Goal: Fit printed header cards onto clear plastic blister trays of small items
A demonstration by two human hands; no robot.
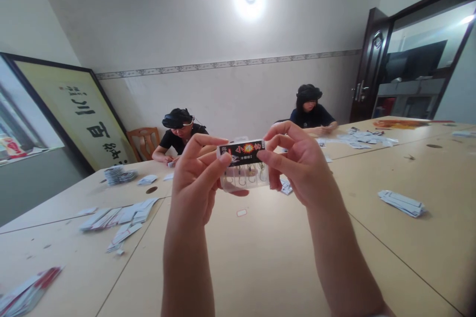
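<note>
- Head view: a small clear plastic case [244,166] held up above a pale table [260,262], between the person's two bare hands, right end slightly higher
- Left hand [199,171]: grasping the case's left end, thumb against the front face, index finger reaching its top corner
- Right hand [293,161]: pinching the right end, thumb on the front, other fingers curled around and behind
- Case front: black label [243,152] with printed characters and an orange-red burst; metal hooks [251,174] visible through clear plastic below
- Table below the hands: one small red-edged card [241,213], lying flat
- Left side: spread of flat white packets [119,215]; farther off, round stacked bundles [113,175]
- Right side: bundle of white strips [401,203]; beyond it, a loose pile of packets [362,137]
- Far side: two seated co-workers [178,133], heads bent, dark headwear
</note>
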